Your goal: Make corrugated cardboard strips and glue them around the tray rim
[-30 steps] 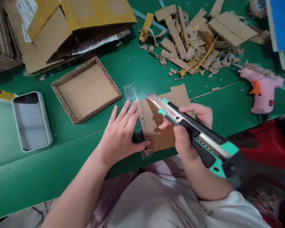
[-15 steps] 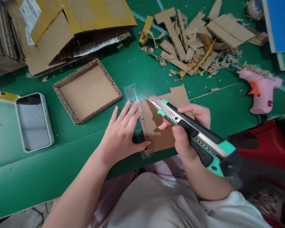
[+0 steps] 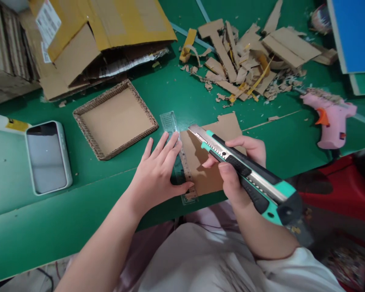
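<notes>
Fingers spread, my left hand (image 3: 158,170) lies flat on a clear plastic ruler (image 3: 187,170) and presses it along the left edge of a cardboard piece (image 3: 205,180). My right hand (image 3: 237,174) grips a teal and black utility knife (image 3: 246,170) over the cardboard. Its metal blade points up and left, near the ruler's upper half; whether the tip touches the cardboard I cannot tell. Left of the ruler sits a shallow cardboard tray (image 3: 117,121) with low corrugated walls.
A phone (image 3: 47,158) lies at left on the green table (image 3: 88,227). Cardboard scraps (image 3: 243,61) are heaped at the back, with a pink glue gun (image 3: 331,117) to their right. A torn yellow-taped box (image 3: 121,24) stands at back left, a blue board (image 3: 355,32) at far right.
The whole view has shifted slightly, so the table items appear a little lower or to one side. Both hands, the ruler and the knife keep nearly the same pose.
</notes>
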A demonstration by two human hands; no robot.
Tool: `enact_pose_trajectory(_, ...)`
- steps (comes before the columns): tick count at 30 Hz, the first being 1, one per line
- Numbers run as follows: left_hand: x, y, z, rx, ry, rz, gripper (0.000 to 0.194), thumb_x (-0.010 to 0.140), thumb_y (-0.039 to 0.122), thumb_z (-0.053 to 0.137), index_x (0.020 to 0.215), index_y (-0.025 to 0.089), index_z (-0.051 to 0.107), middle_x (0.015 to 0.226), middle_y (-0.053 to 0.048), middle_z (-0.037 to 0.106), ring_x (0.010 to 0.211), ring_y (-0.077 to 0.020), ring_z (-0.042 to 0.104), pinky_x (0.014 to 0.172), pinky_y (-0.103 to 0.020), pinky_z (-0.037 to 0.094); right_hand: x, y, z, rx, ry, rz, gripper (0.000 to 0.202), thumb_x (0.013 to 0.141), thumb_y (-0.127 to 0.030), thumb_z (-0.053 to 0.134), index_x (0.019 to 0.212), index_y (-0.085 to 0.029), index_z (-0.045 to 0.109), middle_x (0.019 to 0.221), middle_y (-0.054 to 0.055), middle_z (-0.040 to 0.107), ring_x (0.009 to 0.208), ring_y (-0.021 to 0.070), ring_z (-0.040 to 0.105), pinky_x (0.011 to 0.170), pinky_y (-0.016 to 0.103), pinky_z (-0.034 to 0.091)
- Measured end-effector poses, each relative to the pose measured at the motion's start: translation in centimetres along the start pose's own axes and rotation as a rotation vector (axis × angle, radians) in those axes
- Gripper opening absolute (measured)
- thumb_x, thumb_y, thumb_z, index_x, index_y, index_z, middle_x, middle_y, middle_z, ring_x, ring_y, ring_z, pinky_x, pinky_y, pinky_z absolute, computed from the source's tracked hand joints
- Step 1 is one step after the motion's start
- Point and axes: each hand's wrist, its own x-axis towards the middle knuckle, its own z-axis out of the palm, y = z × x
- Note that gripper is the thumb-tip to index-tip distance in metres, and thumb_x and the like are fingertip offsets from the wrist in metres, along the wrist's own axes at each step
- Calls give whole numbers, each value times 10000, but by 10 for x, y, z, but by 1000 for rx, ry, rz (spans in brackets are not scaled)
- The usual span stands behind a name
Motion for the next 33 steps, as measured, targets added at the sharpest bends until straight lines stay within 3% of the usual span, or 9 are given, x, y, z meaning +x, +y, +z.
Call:
enact_pose_trajectory(10,-1,0,0,10,-5,-4,817,729,504,631,1352,55,354,1479,-205,324,1400,-348,232,1127,-556,192,2,-1,4,-2,-41,-31,338,776,-296,660,1064,-282,484,664,-41,639,529,140,623,492,267,530)
enact_pose_trajectory(16,-1,0,1,-11,17,0,776,747,476,603,1359,65,359,1473,-196,339,1398,-344,242,1127,-554,190,-1,-5,5,-181,-80,40,332,737,-308,669,1024,-273,506,688,-35,665,562,162,654,542,298,549)
enact_pose_trajectory(27,-2,-1,4,-16,11,-20,784,753,494,576,1372,72,348,1495,-164,309,1410,-327,218,1139,-539,154,2,-3,6,-384,-117,-129,289,730,-321,664,993,-280,552,704,-17,656,535,160,621,501,302,514)
enact_pose_trajectory(30,-1,-1,3,-20,-46,-46,857,727,535,603,1394,77,322,1515,-153,263,1420,-326,182,1150,-535,119,3,-9,6,-370,-24,-172,272,768,-384,635,1001,-264,561,730,-6,647,558,150,613,532,299,511)
enact_pose_trajectory(33,1,-1,1,-23,-108,-68,911,715,577,607,1409,74,299,1532,-141,215,1428,-324,146,1154,-538,103,8,-13,0,-378,197,-318,273,788,-460,600,947,-238,607,776,8,624,594,135,589,527,282,491)
